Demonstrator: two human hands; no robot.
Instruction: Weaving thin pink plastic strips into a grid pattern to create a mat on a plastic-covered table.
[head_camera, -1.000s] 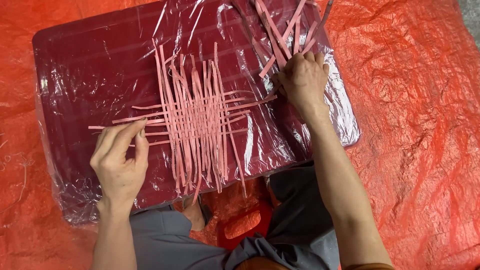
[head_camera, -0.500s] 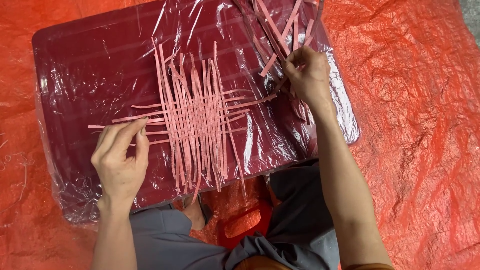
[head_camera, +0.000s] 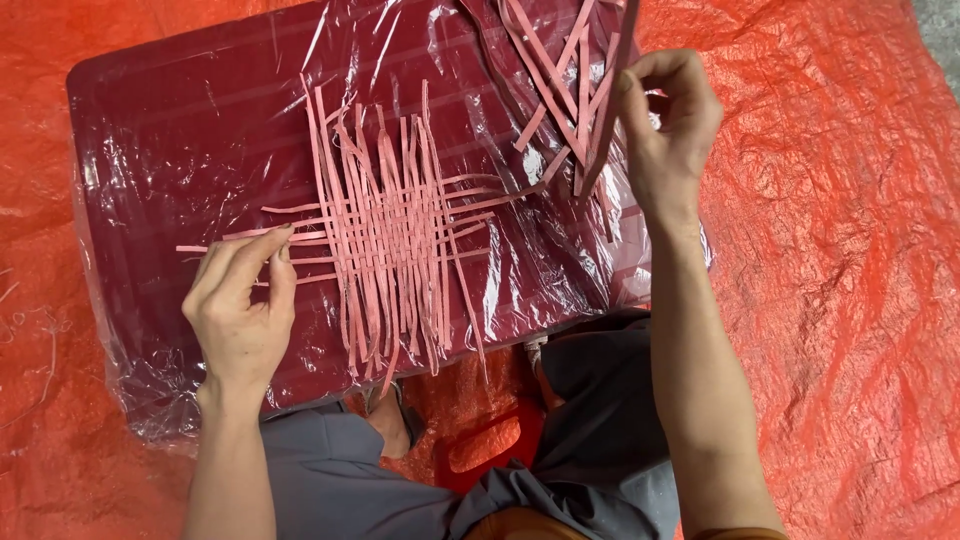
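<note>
A loose mat of woven pink strips (head_camera: 390, 235) lies in the middle of a dark red board (head_camera: 170, 150) wrapped in clear plastic film. My left hand (head_camera: 240, 300) rests at the mat's left side, fingertips pressing on the ends of the crosswise strips. My right hand (head_camera: 665, 125) is raised over the board's right end, thumb and fingers pinched on one pink strip (head_camera: 605, 110) that hangs down from it. A pile of loose pink strips (head_camera: 555, 70) lies just left of that hand, at the board's far right corner.
An orange tarp (head_camera: 840, 260) covers the floor all around the board. My knees in grey trousers (head_camera: 600, 400) sit at the board's near edge, with a red stool (head_camera: 480, 440) showing between them and a sandalled foot (head_camera: 395, 415) beside it.
My right hand has lifted up and away from the loose pile, drawing one pink strip with it. The left hand has stayed on the mat's left edge.
</note>
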